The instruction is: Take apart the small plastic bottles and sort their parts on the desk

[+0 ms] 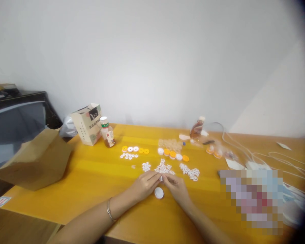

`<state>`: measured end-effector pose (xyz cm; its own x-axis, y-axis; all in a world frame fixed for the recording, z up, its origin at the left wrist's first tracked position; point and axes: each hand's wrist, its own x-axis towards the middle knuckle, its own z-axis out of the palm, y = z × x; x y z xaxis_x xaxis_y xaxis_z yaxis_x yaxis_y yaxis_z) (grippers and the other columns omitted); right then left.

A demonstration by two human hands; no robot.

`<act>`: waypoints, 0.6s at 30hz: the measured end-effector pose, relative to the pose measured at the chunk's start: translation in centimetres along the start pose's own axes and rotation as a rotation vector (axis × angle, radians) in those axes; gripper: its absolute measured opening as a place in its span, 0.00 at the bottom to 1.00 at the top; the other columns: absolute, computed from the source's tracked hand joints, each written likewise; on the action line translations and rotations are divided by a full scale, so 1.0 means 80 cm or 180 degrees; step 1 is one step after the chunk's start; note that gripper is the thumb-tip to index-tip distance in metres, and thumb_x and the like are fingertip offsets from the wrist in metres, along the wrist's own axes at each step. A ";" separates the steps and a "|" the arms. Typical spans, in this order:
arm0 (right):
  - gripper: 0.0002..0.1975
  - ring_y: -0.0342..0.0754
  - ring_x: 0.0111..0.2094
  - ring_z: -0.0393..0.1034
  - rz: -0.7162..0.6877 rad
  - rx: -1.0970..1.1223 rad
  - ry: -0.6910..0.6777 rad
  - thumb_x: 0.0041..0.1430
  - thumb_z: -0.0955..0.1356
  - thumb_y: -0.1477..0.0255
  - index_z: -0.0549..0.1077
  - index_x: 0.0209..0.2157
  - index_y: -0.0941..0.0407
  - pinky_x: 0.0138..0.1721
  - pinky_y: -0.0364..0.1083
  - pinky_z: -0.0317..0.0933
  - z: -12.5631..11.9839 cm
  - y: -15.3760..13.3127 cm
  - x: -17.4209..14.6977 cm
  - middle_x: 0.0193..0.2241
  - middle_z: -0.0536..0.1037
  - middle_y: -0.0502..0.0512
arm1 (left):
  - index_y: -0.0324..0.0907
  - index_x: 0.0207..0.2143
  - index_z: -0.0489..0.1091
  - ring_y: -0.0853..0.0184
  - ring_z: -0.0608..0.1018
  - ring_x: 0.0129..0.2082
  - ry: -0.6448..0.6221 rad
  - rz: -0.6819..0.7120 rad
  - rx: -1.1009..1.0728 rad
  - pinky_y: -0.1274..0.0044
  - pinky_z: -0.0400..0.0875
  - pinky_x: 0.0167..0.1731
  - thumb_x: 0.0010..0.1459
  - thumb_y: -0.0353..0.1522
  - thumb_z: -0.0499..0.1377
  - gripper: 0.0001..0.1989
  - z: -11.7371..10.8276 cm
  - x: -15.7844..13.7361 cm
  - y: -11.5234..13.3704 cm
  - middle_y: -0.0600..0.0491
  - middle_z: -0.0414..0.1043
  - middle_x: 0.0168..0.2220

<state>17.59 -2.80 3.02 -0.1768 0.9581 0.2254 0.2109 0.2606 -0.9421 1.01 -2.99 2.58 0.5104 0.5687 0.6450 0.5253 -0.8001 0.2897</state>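
My left hand [145, 184] and my right hand [177, 188] meet at the middle of the table. Between their fingertips is a small white piece [161, 178], pinched from both sides; its exact shape is too small to make out. Just below my hands a round white cap [159, 193] lies on the tabletop. Flat white openwork pieces [163, 166] form a loose pile right behind my fingers, with a second pile of lacy white pieces [189, 171] to the right. Small white round parts [146, 166] are heaped at the left.
Rows of yellow and white round caps [172, 155] and rings [135, 149] lie farther back. A bottle [107, 133] and a paper bag [87, 125] stand at the back left, a brown bottle [197, 128] at the back right. Brown paper [40, 159] covers the left edge; cables [239, 145] run right.
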 end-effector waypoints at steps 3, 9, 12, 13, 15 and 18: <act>0.14 0.51 0.30 0.73 0.0132 0.0183 0.0047 0.50 0.66 0.59 0.77 0.28 0.55 0.35 0.49 0.68 -0.001 0.002 0.002 0.26 0.79 0.53 | 0.39 0.45 0.66 0.67 0.74 0.39 0.0064 -0.0010 -0.0185 0.74 0.70 0.41 0.61 0.29 0.49 0.11 0.000 0.001 -0.003 0.47 0.72 0.39; 0.20 0.50 0.24 0.72 0.0512 0.0753 -0.0091 0.46 0.67 0.53 0.76 0.27 0.57 0.31 0.51 0.69 -0.001 0.005 0.007 0.21 0.77 0.54 | 0.40 0.43 0.66 0.67 0.74 0.38 0.0321 -0.0331 -0.0792 0.74 0.70 0.41 0.57 0.32 0.54 0.12 0.006 -0.001 -0.014 0.48 0.72 0.38; 0.19 0.48 0.24 0.72 0.0513 0.0754 -0.0154 0.45 0.68 0.54 0.75 0.27 0.57 0.32 0.49 0.69 0.000 0.007 0.008 0.21 0.77 0.53 | 0.39 0.42 0.67 0.68 0.74 0.37 0.0288 -0.0646 -0.0968 0.76 0.70 0.39 0.55 0.32 0.55 0.11 0.009 -0.004 -0.015 0.49 0.73 0.37; 0.18 0.48 0.25 0.72 0.0486 0.0734 -0.0169 0.45 0.68 0.55 0.75 0.27 0.56 0.32 0.49 0.68 0.001 0.007 0.008 0.22 0.77 0.53 | 0.39 0.41 0.67 0.68 0.74 0.36 0.0245 -0.0705 -0.0999 0.76 0.70 0.38 0.55 0.32 0.55 0.11 0.009 -0.004 -0.014 0.49 0.73 0.37; 0.16 0.46 0.25 0.71 0.0420 0.0715 -0.0187 0.44 0.69 0.56 0.74 0.26 0.56 0.33 0.47 0.68 0.002 0.008 0.008 0.23 0.77 0.52 | 0.39 0.41 0.67 0.69 0.74 0.35 0.0182 -0.0726 -0.1021 0.78 0.70 0.37 0.56 0.32 0.55 0.10 0.008 -0.005 -0.012 0.50 0.73 0.36; 0.15 0.45 0.26 0.71 0.0343 0.0667 -0.0179 0.46 0.69 0.58 0.73 0.26 0.56 0.33 0.45 0.67 0.002 0.008 0.008 0.24 0.77 0.51 | 0.40 0.41 0.67 0.69 0.74 0.35 0.0181 -0.0618 -0.0942 0.78 0.70 0.38 0.57 0.32 0.54 0.10 0.006 -0.004 -0.010 0.50 0.73 0.35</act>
<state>17.42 -2.06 2.53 -0.2186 0.9694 0.1120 0.0285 0.1211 -0.9922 0.76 -2.48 1.80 0.3773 0.7106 0.5938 0.3846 -0.7035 0.5976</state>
